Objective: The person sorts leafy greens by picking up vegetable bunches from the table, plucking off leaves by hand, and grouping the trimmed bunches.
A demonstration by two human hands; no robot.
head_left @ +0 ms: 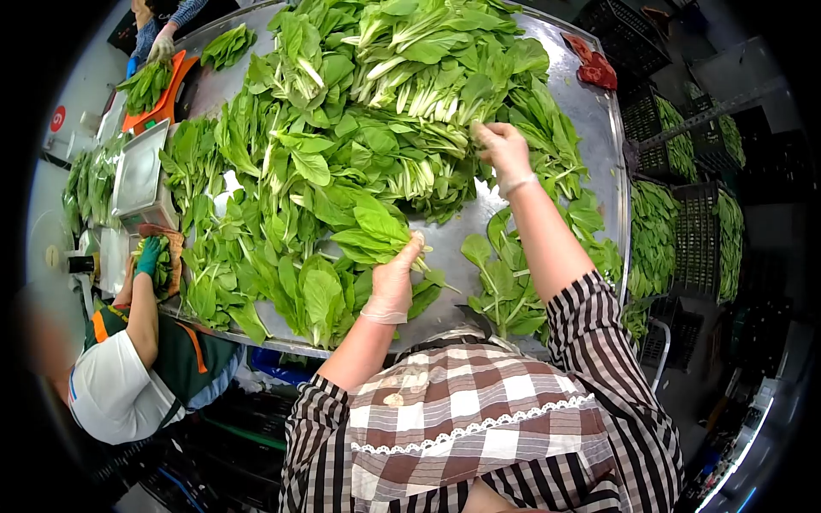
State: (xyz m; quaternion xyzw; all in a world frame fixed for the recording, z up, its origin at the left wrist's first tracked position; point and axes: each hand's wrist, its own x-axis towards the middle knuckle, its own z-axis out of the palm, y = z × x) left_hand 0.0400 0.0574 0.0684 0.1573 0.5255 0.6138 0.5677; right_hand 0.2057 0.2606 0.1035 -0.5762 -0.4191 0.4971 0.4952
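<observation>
My left hand (393, 280), in a thin clear glove, is closed around the stems of a bunch of leafy greens (376, 229). The leaves of this bunch point away to the upper left, over the metal table (440, 256). Farther forward and to the right is my right hand (503, 152), also gloved, with its fingers curled in at the edge of a large heap of leafy greens (419, 77) with pale stems. What its fingertips pinch, if anything, is hidden. Loose leafy greens (503, 278) lie below my right forearm.
At the left, a co-worker's green-gloved hand (149, 255) handles greens beside a metal scale (141, 175). Another person's gloved hand (161, 47) is over an orange tray (162, 94). A red cloth or bag (594, 67) lies at the far right corner; black crates (697, 227) of greens stand beyond.
</observation>
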